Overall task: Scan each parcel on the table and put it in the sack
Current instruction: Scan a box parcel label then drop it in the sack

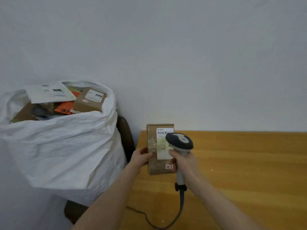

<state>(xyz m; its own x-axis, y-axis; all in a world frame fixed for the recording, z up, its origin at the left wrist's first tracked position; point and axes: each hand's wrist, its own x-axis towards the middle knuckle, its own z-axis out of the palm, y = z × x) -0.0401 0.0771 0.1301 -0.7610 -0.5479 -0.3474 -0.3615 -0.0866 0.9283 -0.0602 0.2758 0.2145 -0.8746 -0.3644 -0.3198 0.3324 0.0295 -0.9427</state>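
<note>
Down at the near edge, a grey cable (181,205) trails across the wooden tabletop (240,163) and runs up into the scanner (180,141). The right hand (186,165) has its grip wrapped tight round the scanner's handle, and the dark head sits right in front of the parcel (156,165). The left hand (140,157) has its grip clamped on the parcel's left edge, thumb across the front. That's a brown cardboard box, stood on end at the tabletop's far left corner, with its barcode label (163,132) showing just above the scanner head. Whether its bottom touches the wood, I can't tell. Off the left edge, the white sack (63,146) sits on a dark chair (126,135), mouth open, with a brown box (89,100) and a white mailer (48,93) on top of the pile inside.
</note>
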